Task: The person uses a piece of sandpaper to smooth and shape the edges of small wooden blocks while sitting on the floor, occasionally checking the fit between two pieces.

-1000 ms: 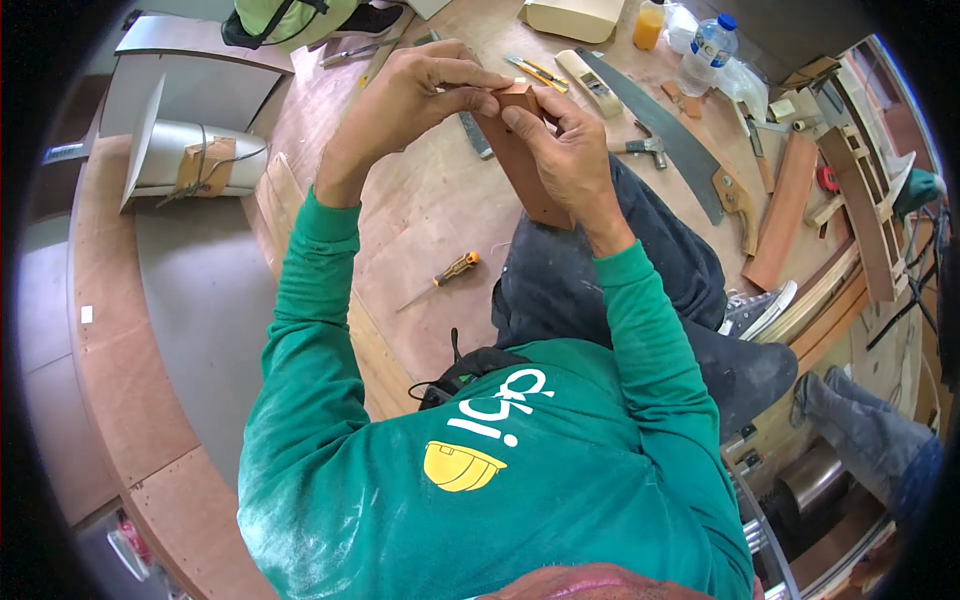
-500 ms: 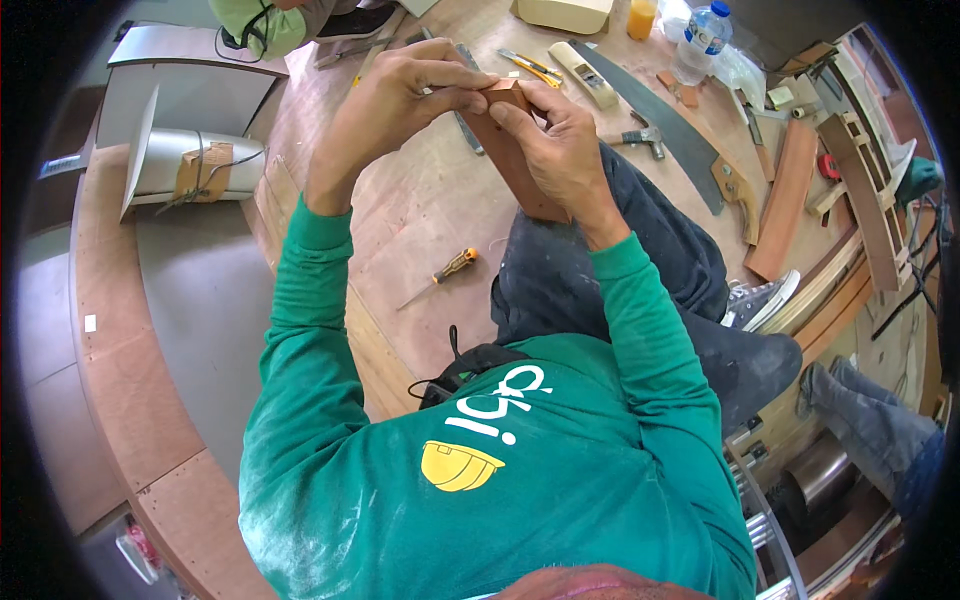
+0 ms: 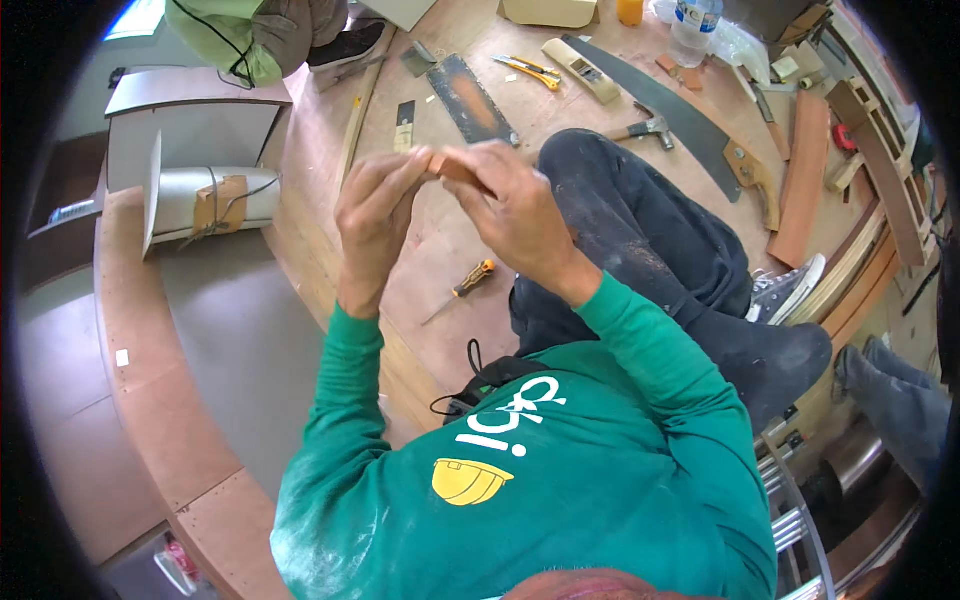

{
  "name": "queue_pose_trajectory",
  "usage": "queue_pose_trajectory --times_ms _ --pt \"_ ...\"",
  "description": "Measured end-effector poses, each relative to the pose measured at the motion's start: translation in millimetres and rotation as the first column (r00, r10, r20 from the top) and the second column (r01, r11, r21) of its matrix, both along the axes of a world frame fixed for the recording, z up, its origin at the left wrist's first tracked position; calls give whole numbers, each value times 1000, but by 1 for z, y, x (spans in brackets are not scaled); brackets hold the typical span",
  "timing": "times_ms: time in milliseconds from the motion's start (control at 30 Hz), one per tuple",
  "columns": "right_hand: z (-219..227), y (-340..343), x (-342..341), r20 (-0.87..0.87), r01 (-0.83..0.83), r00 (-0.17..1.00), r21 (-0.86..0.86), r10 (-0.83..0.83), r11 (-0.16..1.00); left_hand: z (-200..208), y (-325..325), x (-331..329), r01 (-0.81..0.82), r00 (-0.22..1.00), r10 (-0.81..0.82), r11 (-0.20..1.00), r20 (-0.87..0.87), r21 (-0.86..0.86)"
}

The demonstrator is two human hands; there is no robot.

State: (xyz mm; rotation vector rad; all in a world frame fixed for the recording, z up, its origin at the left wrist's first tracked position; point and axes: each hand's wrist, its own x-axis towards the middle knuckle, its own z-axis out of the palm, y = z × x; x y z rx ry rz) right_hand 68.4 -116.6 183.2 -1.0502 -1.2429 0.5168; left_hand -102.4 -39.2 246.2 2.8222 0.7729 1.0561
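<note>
Both hands are raised in front of my body, and their fingers meet at the end of a reddish-brown wood piece [image 3: 452, 168]. My right hand [image 3: 515, 210] is closed around it, covering most of its length. At its left end the thumb and fingertips of my left hand [image 3: 378, 215] are pinched together; motion smears the fingertips of both hands. Below them a screwdriver [image 3: 472, 279] with a yellow and black handle lies on the wooden floor [image 3: 420, 265].
Beyond my hands lie a flat dark trowel [image 3: 472, 103], yellow cutter knives [image 3: 530, 72], a hammer [image 3: 650, 128] and a handsaw [image 3: 665, 110]. A plastic bottle [image 3: 693, 30] stands farther back. Another person's shoe [image 3: 347, 45] is at upper left. Wood strips [image 3: 805, 170] lie right.
Both hands have come lower and left, nearer my body, with the wood piece turned so that less of it shows. The head view has shifted, uncovering the trowel.
</note>
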Motion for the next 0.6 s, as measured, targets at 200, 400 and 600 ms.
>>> queue_pose_trajectory --times_ms 200,400,600 --pt "-23 -25 -16 118 -119 986 -23 121 993 -47 -26 -63 -170 971 173 985 168 -33" --pt "-7 -16 -12 218 -341 900 -190 378 921 -58 -45 -74 -251 942 247 968 227 -9" --pt "5 1 -14 273 -411 819 -335 504 848 -65 -37 -64 -229 940 229 973 254 -30"
